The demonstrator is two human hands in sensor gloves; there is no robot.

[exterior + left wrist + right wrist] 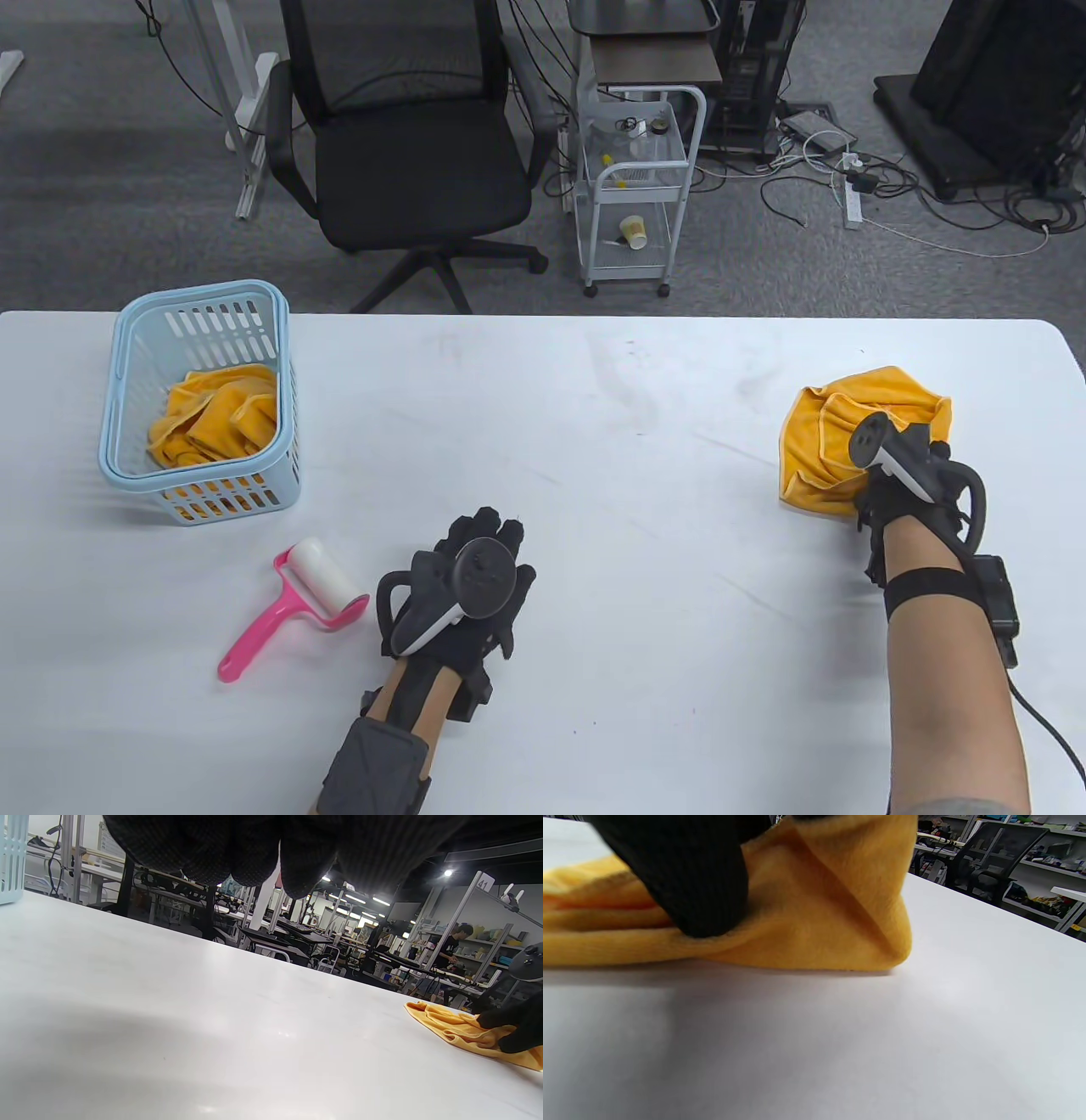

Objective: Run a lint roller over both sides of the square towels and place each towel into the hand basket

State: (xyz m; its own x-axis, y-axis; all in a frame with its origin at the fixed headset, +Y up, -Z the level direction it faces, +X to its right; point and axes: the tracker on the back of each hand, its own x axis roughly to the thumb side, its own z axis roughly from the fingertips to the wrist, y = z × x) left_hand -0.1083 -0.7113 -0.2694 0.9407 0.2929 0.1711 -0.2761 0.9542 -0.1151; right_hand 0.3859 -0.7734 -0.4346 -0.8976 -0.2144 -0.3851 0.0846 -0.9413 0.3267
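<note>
Left hand flat on the table, grip relaxed, beside the pink lint roller.
Right hand pinches a crumpled yellow towel at the table's right. One towel in the hand basket already; this one looks unrolled yet.

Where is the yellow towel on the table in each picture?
Table view: the crumpled yellow towel lies at the right, under the right hand, which grips it.
Left wrist view: it sits at the far right edge.
Right wrist view: it fills the upper left, a gloved finger pressing it.
Shared landmark: the white table.
</note>
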